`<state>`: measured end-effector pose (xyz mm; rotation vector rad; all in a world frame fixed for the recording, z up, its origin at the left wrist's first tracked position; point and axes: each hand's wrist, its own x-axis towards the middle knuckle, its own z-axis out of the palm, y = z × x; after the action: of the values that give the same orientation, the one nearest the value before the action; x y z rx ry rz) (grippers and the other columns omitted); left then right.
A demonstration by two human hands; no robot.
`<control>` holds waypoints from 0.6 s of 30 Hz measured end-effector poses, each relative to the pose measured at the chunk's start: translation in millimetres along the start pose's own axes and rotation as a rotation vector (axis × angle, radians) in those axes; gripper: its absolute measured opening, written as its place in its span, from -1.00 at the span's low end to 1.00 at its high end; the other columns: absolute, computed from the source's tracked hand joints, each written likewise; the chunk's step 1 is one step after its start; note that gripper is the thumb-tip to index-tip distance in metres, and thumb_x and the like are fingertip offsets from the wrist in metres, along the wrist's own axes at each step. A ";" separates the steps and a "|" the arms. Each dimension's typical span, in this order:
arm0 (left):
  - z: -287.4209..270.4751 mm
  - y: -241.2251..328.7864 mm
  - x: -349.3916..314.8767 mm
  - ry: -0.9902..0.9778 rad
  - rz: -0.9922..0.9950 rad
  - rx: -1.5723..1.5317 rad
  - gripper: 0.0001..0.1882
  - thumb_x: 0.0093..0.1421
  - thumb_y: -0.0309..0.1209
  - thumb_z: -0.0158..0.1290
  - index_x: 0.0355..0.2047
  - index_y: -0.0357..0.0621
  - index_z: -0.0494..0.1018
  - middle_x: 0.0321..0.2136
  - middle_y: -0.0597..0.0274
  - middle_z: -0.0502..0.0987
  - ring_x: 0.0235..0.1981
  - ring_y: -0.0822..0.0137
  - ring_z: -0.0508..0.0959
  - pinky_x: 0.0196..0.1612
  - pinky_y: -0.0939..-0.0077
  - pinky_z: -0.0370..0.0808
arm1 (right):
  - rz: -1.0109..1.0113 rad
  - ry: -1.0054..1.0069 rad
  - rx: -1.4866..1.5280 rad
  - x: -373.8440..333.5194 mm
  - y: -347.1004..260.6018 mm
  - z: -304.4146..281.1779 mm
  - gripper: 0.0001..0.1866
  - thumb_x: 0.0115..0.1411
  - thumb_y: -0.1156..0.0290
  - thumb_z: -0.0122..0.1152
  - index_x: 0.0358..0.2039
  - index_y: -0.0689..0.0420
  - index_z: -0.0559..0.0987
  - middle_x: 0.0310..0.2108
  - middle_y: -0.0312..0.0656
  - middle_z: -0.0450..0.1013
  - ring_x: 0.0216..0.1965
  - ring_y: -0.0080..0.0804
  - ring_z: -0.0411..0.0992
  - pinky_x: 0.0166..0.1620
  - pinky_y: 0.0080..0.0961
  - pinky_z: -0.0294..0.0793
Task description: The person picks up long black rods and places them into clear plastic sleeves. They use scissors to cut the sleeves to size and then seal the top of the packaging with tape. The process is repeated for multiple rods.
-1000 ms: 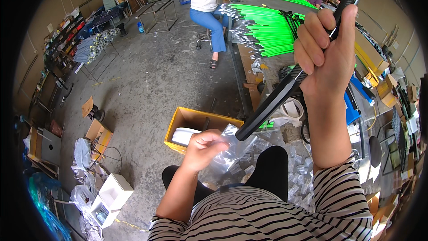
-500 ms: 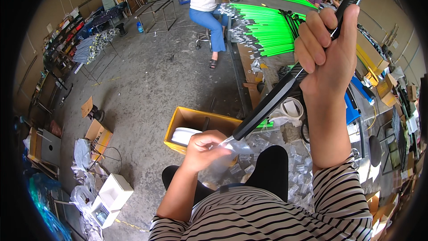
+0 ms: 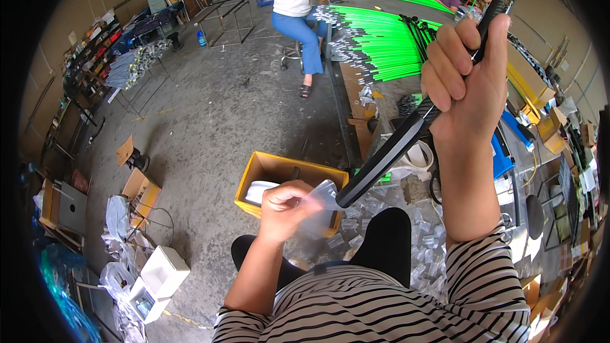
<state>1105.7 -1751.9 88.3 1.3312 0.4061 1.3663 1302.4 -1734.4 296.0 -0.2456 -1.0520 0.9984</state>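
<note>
My right hand, raised at the right, is closed around a long black pole with a grey stripe along its side. The pole slants down to the left, and its upper end runs out of the picture. Thumb and fingers of my left hand pinch a small clear plastic bag beside the pole's lower end. The bag's edge meets or overlaps the pole's tip; whether the tip is inside, I cannot tell.
A yellow-edged cardboard box holding a white roll stands below my left hand. Many clear plastic pieces lie around my knees. Bright green rods cover the table ahead, where a person sits. A white foam box is at lower left.
The plastic bag has swung up and spread against the pole's tip, having hung lower and flatter to the right. My left hand has barely shifted, and the pole stays nearly in place.
</note>
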 end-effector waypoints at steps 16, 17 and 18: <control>-2.6 -3.9 -1.7 0.080 0.036 0.014 -0.89 -0.09 -0.67 0.12 -0.48 -0.32 0.48 -0.46 0.14 0.51 -0.46 0.43 0.49 -0.37 0.62 0.43 | 0.062 0.014 -0.044 -1.9 -3.2 -1.6 -0.54 0.17 -0.13 -0.24 -0.58 0.00 0.16 -0.73 -0.43 0.02 -0.79 -0.70 -0.09 -0.77 -0.72 -0.14; -2.4 -3.5 -2.0 0.089 0.037 0.033 -0.89 -0.08 -0.67 0.12 -0.48 -0.31 0.48 -0.45 0.14 0.51 -0.46 0.44 0.49 -0.37 0.62 0.43 | 0.064 0.013 -0.037 -2.3 -3.4 -1.1 -0.54 0.17 -0.13 -0.24 -0.58 0.00 0.16 -0.73 -0.43 0.02 -0.79 -0.70 -0.09 -0.77 -0.72 -0.14; -1.6 -2.8 -2.6 0.097 0.038 0.052 -0.89 -0.07 -0.67 0.11 -0.47 -0.31 0.48 -0.45 0.15 0.51 -0.46 0.44 0.49 -0.37 0.63 0.43 | 0.061 0.016 -0.035 -2.6 -2.7 -0.3 -0.54 0.17 -0.13 -0.24 -0.59 0.00 0.16 -0.73 -0.43 0.02 -0.79 -0.70 -0.09 -0.78 -0.72 -0.14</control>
<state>1104.9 -1752.4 84.3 1.3241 0.4874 1.4645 1303.9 -1737.8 295.9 -0.3156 -1.0530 1.0320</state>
